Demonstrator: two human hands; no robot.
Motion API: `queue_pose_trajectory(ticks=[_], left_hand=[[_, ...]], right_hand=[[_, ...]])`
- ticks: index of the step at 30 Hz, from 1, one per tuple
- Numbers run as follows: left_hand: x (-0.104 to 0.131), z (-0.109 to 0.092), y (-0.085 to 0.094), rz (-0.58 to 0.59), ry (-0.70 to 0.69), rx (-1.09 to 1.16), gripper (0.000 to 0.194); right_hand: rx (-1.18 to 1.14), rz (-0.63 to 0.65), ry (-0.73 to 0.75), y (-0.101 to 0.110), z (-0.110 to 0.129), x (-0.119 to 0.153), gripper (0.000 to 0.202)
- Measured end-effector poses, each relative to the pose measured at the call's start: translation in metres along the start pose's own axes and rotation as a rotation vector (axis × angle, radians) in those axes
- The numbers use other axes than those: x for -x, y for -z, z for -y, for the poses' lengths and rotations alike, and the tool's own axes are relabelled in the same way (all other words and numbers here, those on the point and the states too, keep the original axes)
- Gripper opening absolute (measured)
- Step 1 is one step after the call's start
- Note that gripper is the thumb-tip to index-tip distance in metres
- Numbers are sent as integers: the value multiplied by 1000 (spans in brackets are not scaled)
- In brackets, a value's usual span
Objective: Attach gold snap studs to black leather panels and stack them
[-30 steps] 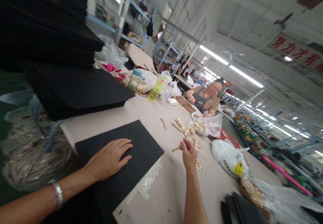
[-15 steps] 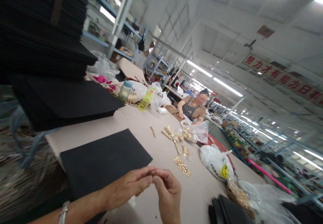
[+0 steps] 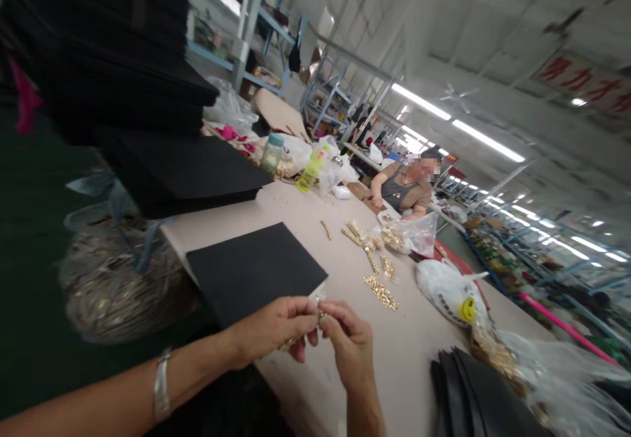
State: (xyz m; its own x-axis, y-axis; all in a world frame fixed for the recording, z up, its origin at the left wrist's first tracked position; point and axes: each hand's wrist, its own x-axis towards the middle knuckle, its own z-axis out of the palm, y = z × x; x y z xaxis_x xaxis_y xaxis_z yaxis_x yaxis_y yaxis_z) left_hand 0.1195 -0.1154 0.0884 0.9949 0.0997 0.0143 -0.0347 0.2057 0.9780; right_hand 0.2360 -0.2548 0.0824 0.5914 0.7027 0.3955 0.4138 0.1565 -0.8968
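Left hand, now off the black sheet, is grasping a gold strip; right hand is pinching a gold piece. Sheet's lying unheld.

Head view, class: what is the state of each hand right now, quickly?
Left hand: closed, holding a gold-coloured piece, mostly hidden.
Right hand: closed, fingertips pinching a small gold-coloured bit.
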Motion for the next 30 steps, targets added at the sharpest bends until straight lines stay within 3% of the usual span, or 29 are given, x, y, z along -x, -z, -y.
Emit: queue_pose_trajectory(ticks=[4, 9, 12, 16, 22, 26, 30], left_hand=[[7, -8, 1, -99, -37, -116, 34], [14, -10, 6, -252, -196, -475, 12], [17, -9, 9, -263, -251, -582, 8], [19, -7, 12, -218, -292, -684, 17], [44, 10, 19, -356, 92, -32, 16], [78, 31, 40, -581, 215, 93, 32], [105, 47, 63, -770, 303, 147, 40]], right_hand=[[3, 33, -63, -1, 9, 2, 16], [75, 18, -167, -6, 15, 4, 22], [85, 15, -181, -9, 13, 3, 18], [104, 74, -163, -10, 7, 2, 11], [109, 93, -218, -11, -11, -8, 16], [213, 155, -292, -30, -31, -28, 29], [408, 315, -116, -63, -50, -56, 23]])
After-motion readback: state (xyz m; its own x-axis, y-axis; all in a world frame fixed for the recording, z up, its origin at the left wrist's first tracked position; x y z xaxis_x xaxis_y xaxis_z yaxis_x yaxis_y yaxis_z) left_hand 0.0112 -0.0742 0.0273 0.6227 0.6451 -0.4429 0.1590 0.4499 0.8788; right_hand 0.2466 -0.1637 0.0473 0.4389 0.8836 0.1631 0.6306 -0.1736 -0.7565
